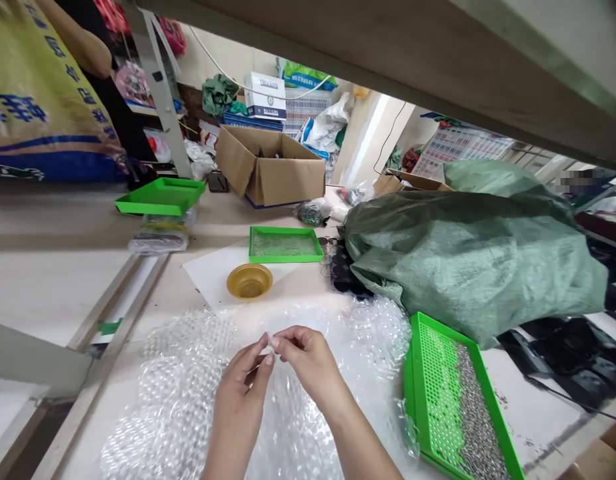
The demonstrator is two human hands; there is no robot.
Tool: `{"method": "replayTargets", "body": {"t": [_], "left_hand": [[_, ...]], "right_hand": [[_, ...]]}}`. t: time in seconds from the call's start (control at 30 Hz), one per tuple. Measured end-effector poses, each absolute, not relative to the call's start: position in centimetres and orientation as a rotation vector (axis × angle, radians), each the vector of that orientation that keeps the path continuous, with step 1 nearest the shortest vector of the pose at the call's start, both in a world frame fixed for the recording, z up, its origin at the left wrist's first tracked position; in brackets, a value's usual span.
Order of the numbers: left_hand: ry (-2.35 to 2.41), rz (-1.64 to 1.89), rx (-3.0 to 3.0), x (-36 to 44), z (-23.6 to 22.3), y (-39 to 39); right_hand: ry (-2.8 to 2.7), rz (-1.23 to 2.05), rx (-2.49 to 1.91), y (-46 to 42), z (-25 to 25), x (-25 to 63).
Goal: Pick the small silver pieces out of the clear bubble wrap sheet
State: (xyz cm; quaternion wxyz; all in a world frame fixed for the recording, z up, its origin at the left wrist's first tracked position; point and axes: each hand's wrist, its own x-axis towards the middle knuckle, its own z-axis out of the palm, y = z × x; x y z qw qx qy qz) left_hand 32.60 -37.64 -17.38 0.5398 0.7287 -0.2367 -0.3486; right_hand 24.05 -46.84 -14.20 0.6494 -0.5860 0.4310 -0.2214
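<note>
My left hand (247, 380) and my right hand (303, 357) meet over the workbench, thumbs and fingertips pinched together. Between them is a small whitish, see-through piece (270, 344), too small to make out in detail. Beneath both hands spreads a heap of clear plastic sheets with rows of bumps (163, 407). To the right of it stands a green perforated tray (435, 387), partly filled with many tiny metal pieces (481, 420). A brown-gold bowl (249, 281) sits beyond my hands.
Behind the bowl lies a shallow green tray (287, 245); another green tray (161, 197) rests on plastic packs. A large green woven sack (478, 260) bulks at right. An open cardboard box (288, 180) stands at the back. Overhead runs a shelf edge (388, 60).
</note>
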Motion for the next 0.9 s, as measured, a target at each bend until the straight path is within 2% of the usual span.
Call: {"method": "replayTargets", "body": {"t": [0.4,0.73,0.9], "left_hand": [[-0.487,-0.67,1.72,32.2,-14.5,-37.6],[-0.555,-0.633,1.776,32.8,-16.5,-36.9],[-0.387,-0.778,1.751,33.3,-17.1,-36.9]], "right_hand": [[0.986,-0.459,-1.36,-46.8,-12.3,25.0],[1.003,-0.465,-1.49,-46.3,-12.3,25.3],[0.999,-0.437,-1.407,-46.1,-12.3,25.3]]}}
